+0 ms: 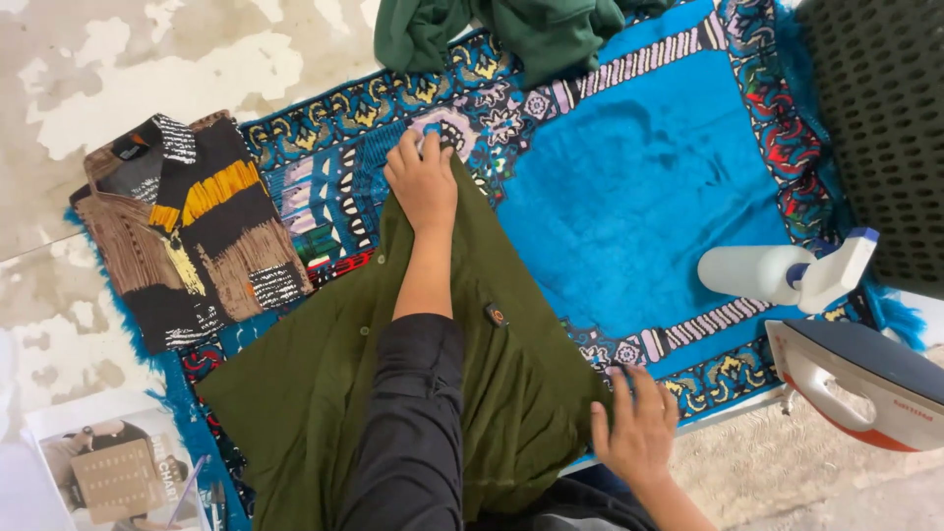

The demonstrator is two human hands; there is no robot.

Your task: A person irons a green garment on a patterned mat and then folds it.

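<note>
An olive green shirt [324,393] with buttons and a small orange-and-black tag lies spread on a blue patterned mat [639,197]. My left hand [423,182], on a black-sleeved arm, reaches across the shirt and grips its far tip, holding it down on the mat. My right hand [637,428] lies flat with fingers spread at the shirt's near right edge. Its thumb touches the cloth and its fingers rest on the mat's border.
A folded brown, black and yellow shirt [192,231] lies on the mat's left end. A dark green garment [511,29] is bunched at the far edge. A white spray bottle [787,270] and an iron [865,383] sit right, beside a dark perforated basket [885,128]. A magazine [113,472] lies bottom left.
</note>
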